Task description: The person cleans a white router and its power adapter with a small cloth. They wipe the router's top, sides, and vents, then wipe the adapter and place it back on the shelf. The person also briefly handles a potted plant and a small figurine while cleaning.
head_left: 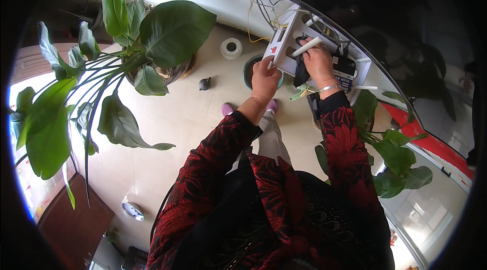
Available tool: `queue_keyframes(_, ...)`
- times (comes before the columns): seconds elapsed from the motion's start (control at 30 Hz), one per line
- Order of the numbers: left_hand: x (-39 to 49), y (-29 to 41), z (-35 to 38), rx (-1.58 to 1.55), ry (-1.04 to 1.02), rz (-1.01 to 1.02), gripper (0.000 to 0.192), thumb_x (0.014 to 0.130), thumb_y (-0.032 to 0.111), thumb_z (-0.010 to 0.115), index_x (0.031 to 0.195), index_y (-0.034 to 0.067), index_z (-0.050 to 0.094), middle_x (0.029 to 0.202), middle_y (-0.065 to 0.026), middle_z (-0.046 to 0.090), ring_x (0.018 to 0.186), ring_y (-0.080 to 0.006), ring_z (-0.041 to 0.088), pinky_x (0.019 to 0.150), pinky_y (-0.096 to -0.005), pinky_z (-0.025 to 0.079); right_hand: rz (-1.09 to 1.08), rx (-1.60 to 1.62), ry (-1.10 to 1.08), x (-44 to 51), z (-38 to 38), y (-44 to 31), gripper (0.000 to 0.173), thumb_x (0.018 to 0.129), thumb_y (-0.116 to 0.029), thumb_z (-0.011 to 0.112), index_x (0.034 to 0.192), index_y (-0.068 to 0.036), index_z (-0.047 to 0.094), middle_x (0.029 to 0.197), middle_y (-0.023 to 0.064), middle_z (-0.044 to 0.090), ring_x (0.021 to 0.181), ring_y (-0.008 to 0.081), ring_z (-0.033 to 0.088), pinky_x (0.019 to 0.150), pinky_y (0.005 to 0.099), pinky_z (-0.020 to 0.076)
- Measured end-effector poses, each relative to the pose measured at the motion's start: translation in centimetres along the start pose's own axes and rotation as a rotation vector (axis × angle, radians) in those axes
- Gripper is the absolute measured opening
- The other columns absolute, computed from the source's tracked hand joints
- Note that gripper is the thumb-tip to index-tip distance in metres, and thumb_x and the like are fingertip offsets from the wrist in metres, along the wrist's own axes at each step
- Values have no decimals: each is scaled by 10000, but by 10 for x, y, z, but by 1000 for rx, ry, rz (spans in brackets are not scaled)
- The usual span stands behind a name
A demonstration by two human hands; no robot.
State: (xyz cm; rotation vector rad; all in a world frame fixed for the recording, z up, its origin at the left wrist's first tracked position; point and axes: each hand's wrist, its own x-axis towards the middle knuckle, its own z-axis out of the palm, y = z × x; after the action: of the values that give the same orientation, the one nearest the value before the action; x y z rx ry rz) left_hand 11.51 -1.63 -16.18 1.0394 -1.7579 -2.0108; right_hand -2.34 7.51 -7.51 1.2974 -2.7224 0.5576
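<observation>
A white storage rack (279, 47) with cut-out holes and a small red motif hangs by the wall, under the large dark screen. My left hand (265, 78) pinches the rack's near left corner between thumb and fingers. Inside the rack, my right hand (320, 62) presses a black cloth (301, 74) against the panel. Part of the cloth is hidden under that hand. A white stick-like rod, probably a router antenna (307, 46), passes over its fingers. Right of this hand sits a black box-shaped device (343, 66) with a blue-and-white label bearing writing.
Cables (262, 7) run up the wall behind the rack. A large dark screen (418, 42) overhangs at upper right. Below the rack stands a teal-rimmed pot (249, 70). A broad-leaved plant (179, 34) spreads at left, another plant (395, 152) at right. A small dark teapot-shaped object (204, 84) rests on the floor.
</observation>
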Motion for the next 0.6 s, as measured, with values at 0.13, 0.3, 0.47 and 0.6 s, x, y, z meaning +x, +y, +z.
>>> queue_keyframes(0.13, 2, -2, 1, 21, 1, 39, 417, 713, 118, 582, 1127, 121, 535, 1086, -166, 474, 947, -306, 527, 826, -329, 442, -88, -104, -121, -9, -21, 11, 168, 724, -35, 559, 857, -78, 650, 876, 87, 612, 825, 282, 575, 713, 376, 470)
queue_keyframes(0.3, 1, 2, 2, -18, 1, 43, 436, 702, 89, 591, 1133, 115, 529, 1085, -153, 469, 915, -284, 541, 801, -318, 454, -39, 36, -172, -6, -23, 22, 216, 701, 15, 560, 866, -79, 663, 893, 75, 615, 853, 274, 577, 750, 349, 470)
queue_keyframes(0.47, -7, 4, 5, -138, 13, 11, 441, 699, 34, 581, 1131, 111, 530, 1082, -125, 453, 864, -217, 555, 769, -282, 465, -133, 353, -186, 23, 5, 26, 268, 691, 51, 578, 910, -81, 659, 989, 98, 612, 955, 257, 571, 836, 322, 454)
queue_keyframes(0.6, -5, -2, 9, -124, 45, 26, 434, 702, 25, 574, 1124, 117, 533, 1085, -120, 450, 864, -207, 554, 768, -275, 464, -252, 329, -248, 34, 8, 30, 272, 716, 24, 565, 950, -86, 648, 978, 87, 605, 945, 263, 555, 840, 339, 446)
